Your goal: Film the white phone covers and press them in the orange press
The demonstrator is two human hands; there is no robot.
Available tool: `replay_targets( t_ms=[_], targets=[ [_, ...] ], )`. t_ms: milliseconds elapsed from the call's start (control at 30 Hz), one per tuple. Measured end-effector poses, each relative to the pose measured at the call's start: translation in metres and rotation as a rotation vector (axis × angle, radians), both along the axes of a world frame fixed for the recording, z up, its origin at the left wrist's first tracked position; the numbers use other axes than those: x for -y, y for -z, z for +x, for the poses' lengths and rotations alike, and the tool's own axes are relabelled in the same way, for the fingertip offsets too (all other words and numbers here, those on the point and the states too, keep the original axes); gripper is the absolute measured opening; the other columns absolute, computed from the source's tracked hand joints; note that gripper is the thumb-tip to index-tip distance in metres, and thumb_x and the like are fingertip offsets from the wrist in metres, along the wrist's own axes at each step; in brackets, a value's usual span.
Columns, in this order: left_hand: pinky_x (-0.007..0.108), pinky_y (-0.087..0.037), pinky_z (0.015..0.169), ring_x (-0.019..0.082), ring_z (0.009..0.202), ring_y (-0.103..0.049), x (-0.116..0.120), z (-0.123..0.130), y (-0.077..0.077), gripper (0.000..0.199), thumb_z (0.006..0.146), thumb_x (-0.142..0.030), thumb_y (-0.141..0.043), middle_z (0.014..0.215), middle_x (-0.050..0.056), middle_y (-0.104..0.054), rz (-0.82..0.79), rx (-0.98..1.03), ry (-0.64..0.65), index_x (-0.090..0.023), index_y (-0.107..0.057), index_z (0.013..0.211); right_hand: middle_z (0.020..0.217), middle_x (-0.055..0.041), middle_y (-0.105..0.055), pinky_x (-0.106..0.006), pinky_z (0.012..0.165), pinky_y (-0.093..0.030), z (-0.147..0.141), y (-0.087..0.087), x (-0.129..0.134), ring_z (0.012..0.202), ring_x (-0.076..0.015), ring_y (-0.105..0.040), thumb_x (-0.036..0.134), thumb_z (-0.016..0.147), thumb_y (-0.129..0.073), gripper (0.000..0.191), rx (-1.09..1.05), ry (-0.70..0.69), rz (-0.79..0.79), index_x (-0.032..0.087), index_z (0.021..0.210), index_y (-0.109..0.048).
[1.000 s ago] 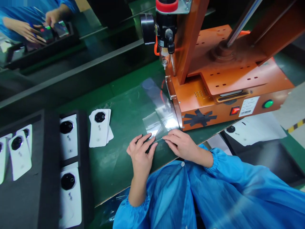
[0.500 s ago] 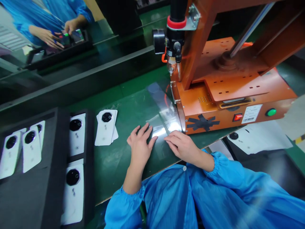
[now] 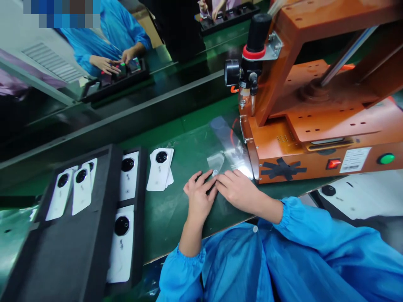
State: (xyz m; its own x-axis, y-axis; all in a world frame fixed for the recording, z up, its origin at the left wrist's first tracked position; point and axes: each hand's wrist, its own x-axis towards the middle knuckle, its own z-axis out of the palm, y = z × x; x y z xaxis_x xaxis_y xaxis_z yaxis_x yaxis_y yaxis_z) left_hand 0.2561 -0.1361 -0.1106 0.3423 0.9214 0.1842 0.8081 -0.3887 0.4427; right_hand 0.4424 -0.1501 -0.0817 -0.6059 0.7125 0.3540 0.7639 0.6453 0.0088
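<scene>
A small piece of clear film (image 3: 216, 160) stands up from the green work surface at my fingertips, with a small pale spot near its lower edge. My left hand (image 3: 201, 193) pinches this film between thumb and fingers, while its outer fingers stay partly spread. From the other side my right hand (image 3: 237, 191) grips the same edge, and the fingertips of both hands meet there. Left of my hands lies a small stack of white phone back covers (image 3: 159, 174), each with a round black camera area.
An orange press machine (image 3: 283, 147) stands to the right. Black foam trays (image 3: 72, 239) with several white covers (image 3: 122, 247) are at the left. More covers under a white sheet (image 3: 362, 193) lie at the lower right. Across the divider, a co-worker's hands (image 3: 108, 63) handle devices.
My hands have come together at the film, which now stands up off the surface. Before, they were apart over it. The view has turned left, so everything sits farther right.
</scene>
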Motion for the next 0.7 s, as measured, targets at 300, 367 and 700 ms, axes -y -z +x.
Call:
replay_targets(
  t_ms=[300, 367, 700],
  targets=[
    [0.047, -0.043, 0.107, 0.025, 0.130, -0.053, -0.005, 0.002, -0.037, 0.038, 0.096, -0.027, -0.050, 0.144, 0.004, -0.060, -0.151, -0.013, 0.123, -0.031, -0.067, 0.129, 0.097, -0.0087, -0.069, -0.041, 0.069, -0.047, 0.036, -0.026, 0.062, 0.083, -0.0234, -0.059, 0.015, 0.088, -0.061, 0.023, -0.322, 0.012, 0.078, 0.023, 0.109, -0.067],
    [0.039, -0.047, 0.103, 0.021, 0.126, -0.057, -0.019, -0.013, -0.047, 0.035, 0.101, -0.034, -0.044, 0.142, 0.004, -0.060, -0.142, -0.034, 0.041, -0.032, -0.068, 0.126, 0.093, -0.0077, -0.068, -0.041, 0.068, -0.048, 0.038, -0.026, 0.070, 0.081, -0.0227, -0.060, 0.012, 0.085, -0.064, 0.027, -0.446, 0.051, 0.023, 0.024, 0.109, -0.066],
    [0.055, -0.051, 0.085, 0.042, 0.098, -0.066, -0.105, -0.116, -0.057, 0.056, 0.065, -0.057, -0.083, 0.103, 0.025, -0.067, -0.230, -0.328, -0.651, -0.011, -0.065, 0.091, 0.089, -0.0041, -0.067, -0.037, 0.067, -0.047, 0.017, -0.017, 0.074, 0.076, -0.0182, -0.059, 0.009, 0.085, -0.064, 0.020, -0.699, 0.018, -0.184, 0.022, 0.101, -0.065]
  ],
)
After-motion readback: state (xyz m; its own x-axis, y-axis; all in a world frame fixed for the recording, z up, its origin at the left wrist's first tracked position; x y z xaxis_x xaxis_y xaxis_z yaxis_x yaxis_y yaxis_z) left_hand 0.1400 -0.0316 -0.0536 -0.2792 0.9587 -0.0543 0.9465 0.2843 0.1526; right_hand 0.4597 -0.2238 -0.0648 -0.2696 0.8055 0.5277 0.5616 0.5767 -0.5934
